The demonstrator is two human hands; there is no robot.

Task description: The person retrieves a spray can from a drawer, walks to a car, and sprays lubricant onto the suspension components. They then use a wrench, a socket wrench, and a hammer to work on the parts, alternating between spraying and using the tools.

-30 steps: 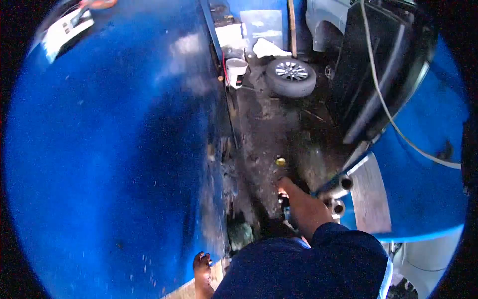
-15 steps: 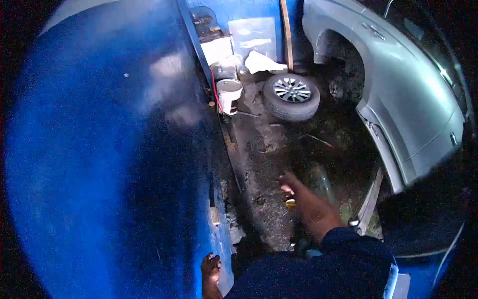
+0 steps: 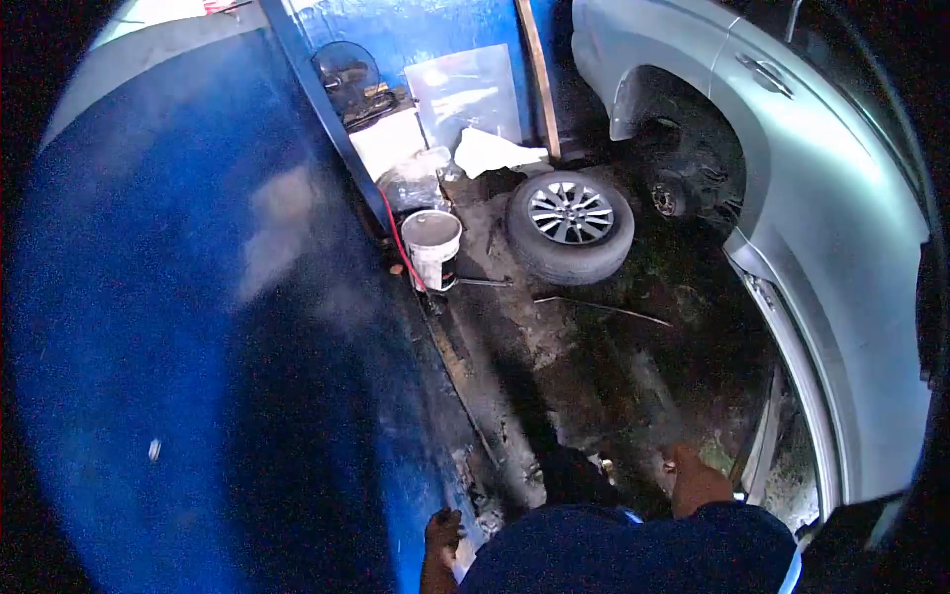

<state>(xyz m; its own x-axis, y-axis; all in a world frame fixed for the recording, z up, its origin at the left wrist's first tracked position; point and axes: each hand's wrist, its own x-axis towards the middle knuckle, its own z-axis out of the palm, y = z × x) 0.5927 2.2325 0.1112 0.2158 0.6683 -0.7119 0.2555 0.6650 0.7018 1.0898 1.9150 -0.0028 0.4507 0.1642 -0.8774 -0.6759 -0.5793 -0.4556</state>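
The wheel [image 3: 571, 228], at twelve o'clock from the body, now looks nearer, shortening any reach. Left hand [image 3: 444, 533] and right hand [image 3: 683, 465] are apart; whether they grip anything, I cannot tell.

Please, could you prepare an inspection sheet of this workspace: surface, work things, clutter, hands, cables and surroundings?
Surface: dark floor, unevenly stained.
Work things: wheel lying flat; silver car, no wheel in the visible arch.
Clutter: white bucket near the left blue wall; thin rod on the floor; white sheet beyond the wheel.
Hands: left hand by the left blue wall, right hand above the floor; too dark to tell whether they hold anything.
Cables: red cord or hose beside the bucket.
Surroundings: wooden post and clear panel at the far wall.
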